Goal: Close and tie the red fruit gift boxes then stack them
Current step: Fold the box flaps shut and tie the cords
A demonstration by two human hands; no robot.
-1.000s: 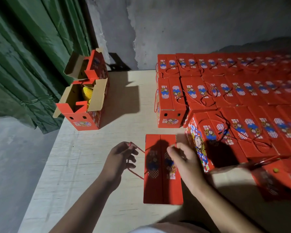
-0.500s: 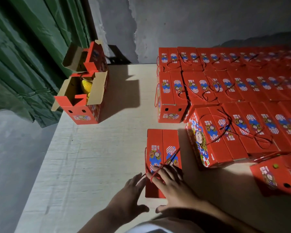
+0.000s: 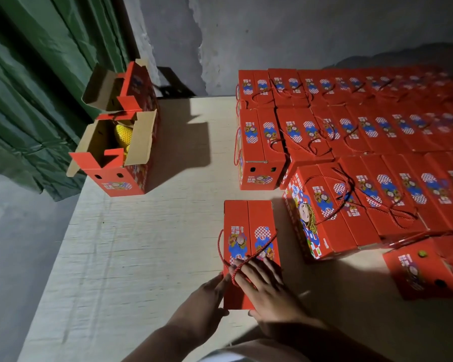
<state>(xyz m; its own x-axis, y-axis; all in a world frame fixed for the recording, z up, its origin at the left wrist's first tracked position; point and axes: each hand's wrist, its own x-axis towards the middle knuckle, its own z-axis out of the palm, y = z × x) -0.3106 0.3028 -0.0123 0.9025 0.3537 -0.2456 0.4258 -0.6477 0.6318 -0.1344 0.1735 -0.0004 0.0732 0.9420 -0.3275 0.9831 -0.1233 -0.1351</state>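
Right hand (image 3: 266, 286) flat on closed red cardboard gift box (image 3: 249, 231), fingers straight, red twisted cord (image 3: 249, 258) draped over them. Left hand (image 3: 209, 296) flat against box's left side. Tie looks finished; next: lift onto red box stack (image 3: 351, 152) far-right.

The right hand (image 3: 266, 286) covers the near end of the closed red box (image 3: 249, 231) under it, hiding where the red cord (image 3: 256, 253) ends. Far right of that hand, the rows of boxes (image 3: 377, 126) run off the frame's edge into blurred shadow, prints unreadable. Both forearms are cut off by the bottom edge.
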